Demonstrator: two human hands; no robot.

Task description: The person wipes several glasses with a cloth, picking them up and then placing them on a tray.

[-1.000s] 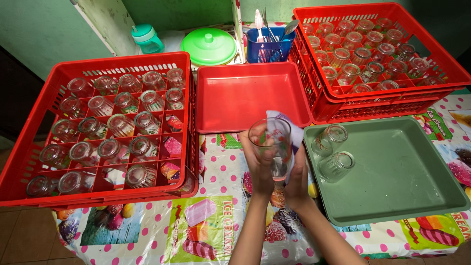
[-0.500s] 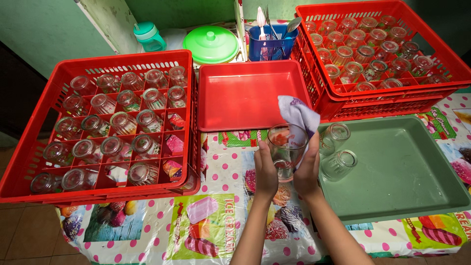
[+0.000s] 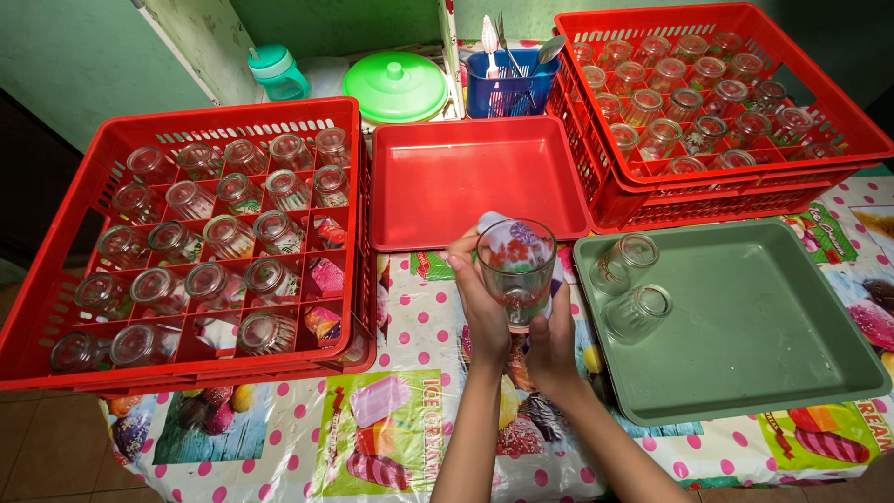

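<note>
Head view: left hand (image 3: 484, 307) and right hand (image 3: 551, 337) each grip the drinking glass (image 3: 515, 270), cloth (image 3: 549, 279) behind

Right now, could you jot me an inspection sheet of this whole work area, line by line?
Surface: table under a dotted, picture-printed cloth.
Job's things: printed drinking glass with a pale cloth behind it; green tray holding two glasses on their sides.
Clutter: left red crate partly filled with glasses; right red crates, stacked, top one holding glasses; empty red tray; blue cutlery basket; green lid; teal bottle.
Hands: left hand grips the glass; right hand holds it from below.
Cables: nothing seen.
Surroundings: green wall, tiled floor.
</note>
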